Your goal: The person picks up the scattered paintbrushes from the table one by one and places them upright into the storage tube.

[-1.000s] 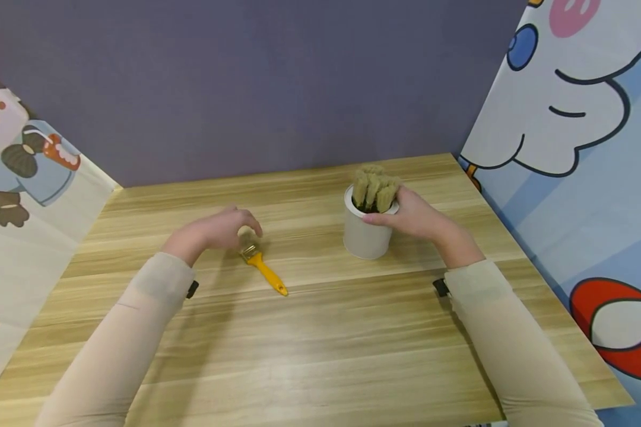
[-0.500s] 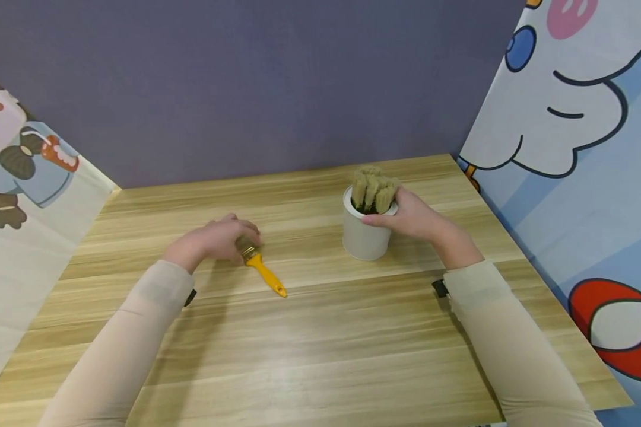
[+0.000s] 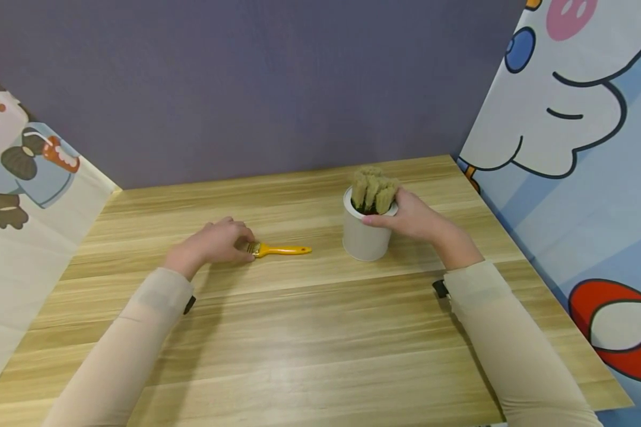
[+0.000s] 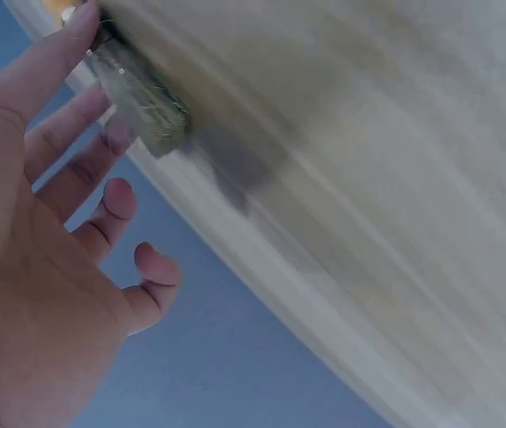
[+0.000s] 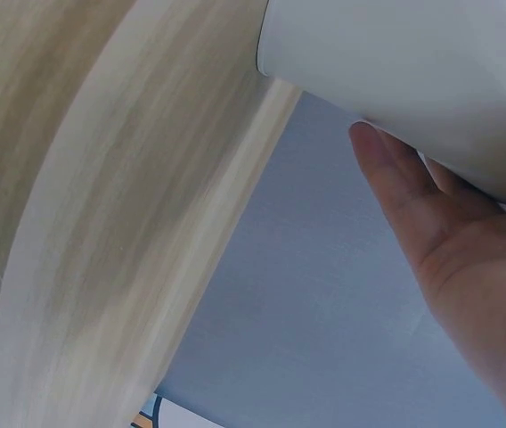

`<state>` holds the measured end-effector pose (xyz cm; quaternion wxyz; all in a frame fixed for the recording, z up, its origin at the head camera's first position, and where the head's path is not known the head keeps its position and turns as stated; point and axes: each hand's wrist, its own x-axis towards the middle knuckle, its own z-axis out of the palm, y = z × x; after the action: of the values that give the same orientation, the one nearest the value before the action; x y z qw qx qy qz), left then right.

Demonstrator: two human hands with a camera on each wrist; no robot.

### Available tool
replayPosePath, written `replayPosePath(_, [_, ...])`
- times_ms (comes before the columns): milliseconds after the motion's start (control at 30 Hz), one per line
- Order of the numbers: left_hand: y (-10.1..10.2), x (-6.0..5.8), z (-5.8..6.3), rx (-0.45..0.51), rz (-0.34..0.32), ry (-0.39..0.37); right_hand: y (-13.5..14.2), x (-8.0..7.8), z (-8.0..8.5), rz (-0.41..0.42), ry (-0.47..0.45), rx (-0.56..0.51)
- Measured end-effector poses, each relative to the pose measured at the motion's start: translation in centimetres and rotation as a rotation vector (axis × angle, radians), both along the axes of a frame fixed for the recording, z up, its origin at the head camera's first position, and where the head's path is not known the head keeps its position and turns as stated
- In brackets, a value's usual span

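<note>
In the head view my left hand (image 3: 216, 242) pinches a paintbrush (image 3: 284, 250) near its metal band, and the yellow handle points right. The left wrist view shows the thumb and fingertips at the band, the tan bristles (image 4: 153, 116) sticking out past them, and the other fingers loosely bent. My right hand (image 3: 412, 214) grips a white can (image 3: 364, 238) at its right side, thumb at the front rim. Tan bristle heads (image 3: 373, 191) rise out of the can; their lower parts are hidden inside. In the right wrist view, fingers (image 5: 387, 169) lie along the can's wall.
Both hands are over a wood-grain table (image 3: 310, 344). Behind it rises a grey-purple wall panel (image 3: 278, 89). Cartoon-printed panels stand at the left (image 3: 27, 160) and right (image 3: 582, 136).
My left hand has closed on the paintbrush at its bristle end. The handle has swung up from pointing down-right to pointing right. The right hand and can have stayed put.
</note>
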<state>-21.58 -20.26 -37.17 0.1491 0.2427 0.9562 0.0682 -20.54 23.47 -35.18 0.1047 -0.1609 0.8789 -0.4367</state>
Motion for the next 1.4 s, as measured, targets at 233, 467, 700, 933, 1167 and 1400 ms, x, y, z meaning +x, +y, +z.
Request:
replayPosePath(233, [-0.1,0.1,-0.1,-0.025,0.037,-0.034,0.0,0.0,0.0,0.009,0.013,0.004])
replayPosePath(467, [-0.2,0.3,0.0,0.001,0.066,-0.075,0.0,0.0,0.0,0.009,0.018,0.004])
replayPosePath(700, [-0.7,0.4,0.1,0.114,0.081,0.036,-0.1,0.0,-0.1,0.012,0.009,-0.013])
replayPosePath(933, [-0.6,0.9,0.9,0.41,0.162,0.053,-0.1,0.0,-0.2,0.017,0.009,-0.019])
replayPosePath(1167, [0.6,1.4,2.4,0.771,0.299,0.018,-0.1,0.0,-0.2,0.03,0.016,-0.033])
replayPosePath(1400, [3.4,2.0,4.7,0.945,0.357,0.06,0.1,0.0,-0.2,0.019,0.016,-0.027])
